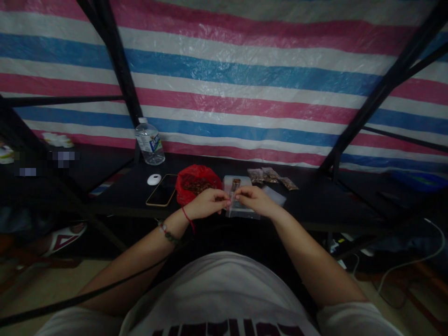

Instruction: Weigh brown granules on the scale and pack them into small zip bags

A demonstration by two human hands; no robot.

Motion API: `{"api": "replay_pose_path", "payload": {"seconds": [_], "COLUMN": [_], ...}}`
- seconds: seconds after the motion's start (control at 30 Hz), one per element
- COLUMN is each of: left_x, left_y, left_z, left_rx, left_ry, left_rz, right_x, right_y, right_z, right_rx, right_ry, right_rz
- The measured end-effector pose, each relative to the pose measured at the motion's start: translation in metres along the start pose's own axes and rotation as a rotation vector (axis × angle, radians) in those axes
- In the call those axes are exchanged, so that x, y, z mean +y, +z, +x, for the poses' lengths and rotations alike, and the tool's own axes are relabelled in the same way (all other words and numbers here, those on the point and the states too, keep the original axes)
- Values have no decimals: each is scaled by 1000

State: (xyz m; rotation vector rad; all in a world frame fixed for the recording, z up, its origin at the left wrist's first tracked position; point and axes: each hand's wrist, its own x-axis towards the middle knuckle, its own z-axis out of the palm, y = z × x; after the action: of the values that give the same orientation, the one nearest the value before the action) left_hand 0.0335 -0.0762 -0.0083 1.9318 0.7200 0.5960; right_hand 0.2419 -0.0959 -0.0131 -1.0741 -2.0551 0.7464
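My left hand (209,202) and my right hand (254,198) meet over the near edge of a dark table (315,205). Both pinch the same small clear plastic bag (235,187) with brown contents in it, fingers closed on its two sides. Beneath the hands lies a stack of clear bags (241,212). A red plastic bag (196,183), open and full of brown pieces, sits just left of the hands. Several filled small packets (271,176) lie behind my right hand.
A phone (161,190) and a small white round object (154,179) lie left of the red bag. A water bottle (150,142) stands at the back by a black frame post. A striped tarp hangs behind. Cables lie on the floor at right.
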Motion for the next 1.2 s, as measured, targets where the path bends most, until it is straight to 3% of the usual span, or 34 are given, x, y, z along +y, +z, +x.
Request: {"api": "replay_pose_path", "payload": {"seconds": [0.13,0.2,0.27,0.37,0.47,0.7,0.8,0.9,1.1,1.2], "left_x": [-3,-7,-10,-12,-10,-4,-3,-2,-1,-1], "left_y": [-1,0,2,6,8,7,7,9,14,15], "left_z": [5,7,9,8,6,4,3,1,2,4], "left_rx": [177,308,391,419,385,354,342,370,436,454], "left_ry": [-17,5,34,70,64,102,155,171,50,13], "left_rz": [-70,-100,-109,-95,-52,-26,-3,84,260,287], "right_x": [-3,-12,-23,-34,-32,-20,-17,-15,-25,-28], "right_y": [4,9,17,28,32,21,20,21,29,32], "right_z": [2,1,-2,-5,-5,1,1,1,-2,-2], "right_rx": [487,601,501,319,275,165,169,180,303,303], "right_ry": [-73,-113,-116,-33,58,249,317,265,121,133], "right_rz": [-257,-351,-342,-284,-187,404,485,364,-268,-360]}}
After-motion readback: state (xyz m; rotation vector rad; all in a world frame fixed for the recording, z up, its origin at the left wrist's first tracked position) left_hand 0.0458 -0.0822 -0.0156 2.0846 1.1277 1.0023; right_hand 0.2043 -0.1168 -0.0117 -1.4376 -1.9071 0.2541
